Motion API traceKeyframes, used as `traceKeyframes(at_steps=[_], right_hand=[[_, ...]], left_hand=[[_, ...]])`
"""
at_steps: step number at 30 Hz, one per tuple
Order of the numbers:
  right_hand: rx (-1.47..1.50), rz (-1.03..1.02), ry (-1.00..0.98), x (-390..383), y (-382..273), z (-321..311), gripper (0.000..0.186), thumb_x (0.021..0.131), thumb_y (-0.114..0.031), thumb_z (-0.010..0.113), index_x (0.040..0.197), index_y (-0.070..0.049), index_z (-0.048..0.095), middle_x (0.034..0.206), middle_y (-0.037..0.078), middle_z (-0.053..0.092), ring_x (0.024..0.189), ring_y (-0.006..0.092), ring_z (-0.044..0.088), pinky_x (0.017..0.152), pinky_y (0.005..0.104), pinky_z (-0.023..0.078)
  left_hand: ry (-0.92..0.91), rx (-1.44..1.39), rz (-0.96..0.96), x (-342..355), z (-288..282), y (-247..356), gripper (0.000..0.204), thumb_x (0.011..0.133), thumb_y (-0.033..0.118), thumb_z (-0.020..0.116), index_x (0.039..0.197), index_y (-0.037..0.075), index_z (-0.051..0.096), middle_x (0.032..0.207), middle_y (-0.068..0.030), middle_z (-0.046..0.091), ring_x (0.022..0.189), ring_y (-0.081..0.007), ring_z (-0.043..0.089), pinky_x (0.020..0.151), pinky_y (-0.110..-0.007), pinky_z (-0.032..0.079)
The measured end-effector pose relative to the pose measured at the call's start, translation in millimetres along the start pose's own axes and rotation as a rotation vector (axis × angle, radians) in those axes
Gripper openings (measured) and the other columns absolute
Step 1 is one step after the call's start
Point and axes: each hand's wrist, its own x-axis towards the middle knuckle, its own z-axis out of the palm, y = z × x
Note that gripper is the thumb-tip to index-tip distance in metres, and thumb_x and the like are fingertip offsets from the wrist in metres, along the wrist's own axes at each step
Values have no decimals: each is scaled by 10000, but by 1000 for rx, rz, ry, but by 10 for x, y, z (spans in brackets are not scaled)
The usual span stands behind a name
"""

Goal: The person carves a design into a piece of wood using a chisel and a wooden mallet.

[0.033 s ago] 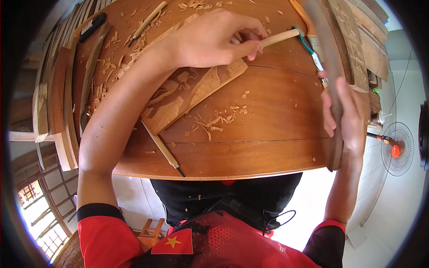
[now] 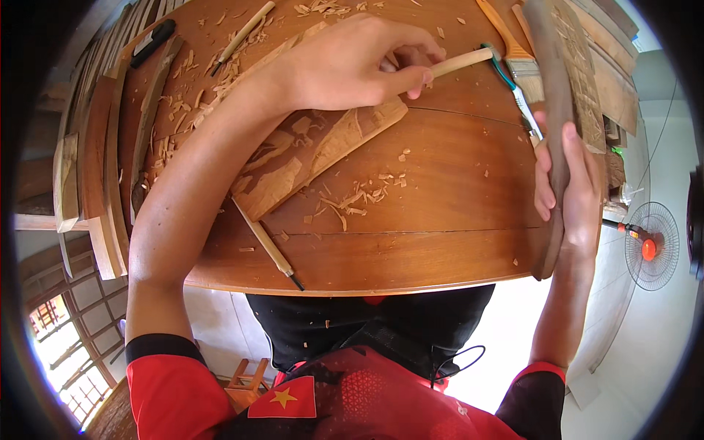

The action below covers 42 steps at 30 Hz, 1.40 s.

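Observation:
My left hand (image 2: 359, 70) is closed around a pale wooden tool handle (image 2: 466, 61), just above a carved wooden board (image 2: 323, 150) lying diagonally on the table; my forearm hides part of the board. My right hand (image 2: 572, 183) grips a long grey-brown wooden bar (image 2: 548, 81) held upright in the picture along the table's right side. Left of that bar are a paintbrush (image 2: 522, 73) and a teal-and-white handled tool (image 2: 524, 106). Two wood-handled carving tools lie on the table, one (image 2: 268, 249) near the front edge, the other (image 2: 242, 37) toward the back left.
Wood shavings (image 2: 359, 194) are scattered over the brown table (image 2: 455, 205). A dark tool (image 2: 150, 42) rests at back left. Long boards (image 2: 103, 183) line the left side, carved and plain boards (image 2: 594, 44) the right. A standing fan (image 2: 649, 246) is at far right.
The bar in my right hand has shifted slightly, with the fingers moving along with it, and more of the paintbrush shows. My left hand has barely moved.

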Motion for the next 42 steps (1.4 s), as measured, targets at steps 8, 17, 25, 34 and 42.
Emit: traceKeyframes(at_steps=[8,17,25,34,42], right_hand=[[-47,-13,-234,161,-33,-50,484,1107,-412,489,1303,16,603,757,9,510,425,53,436,358,231,336],[47,-79,-329,482,-342,104,468,1108,-409,492,1294,10,587,788,25,518,445,74,445,370,256,360],[196,-122,-394,789,-301,452,468,1093,-460,495,1213,-13,561,790,32,538,476,104,495,389,278,399],[129,-154,-460,523,-68,709,452,965,-350,752,1161,7,557,766,7,567,432,79,492,361,270,377],[38,-160,-502,512,-62,823,425,970,-250,723,1211,48,541,666,28,562,426,101,492,371,286,374]], left_hand=[[5,102,36,36,-15,-70,477,941,77,578,1412,2,573,882,-100,720,819,-173,700,826,-335,580],[105,235,18,-14,-66,51,494,904,171,619,1391,95,574,803,-86,742,698,-205,693,694,-374,555],[165,18,-53,-101,-45,164,286,933,85,551,1192,6,642,749,-90,698,693,-162,668,670,-341,528],[486,-374,-30,-257,-162,89,284,1068,158,570,1287,-18,532,1003,-140,776,883,-148,709,797,-313,555],[464,-416,-79,-311,-132,223,253,1061,170,621,1222,-25,607,1122,-168,756,984,-174,727,848,-329,582]])
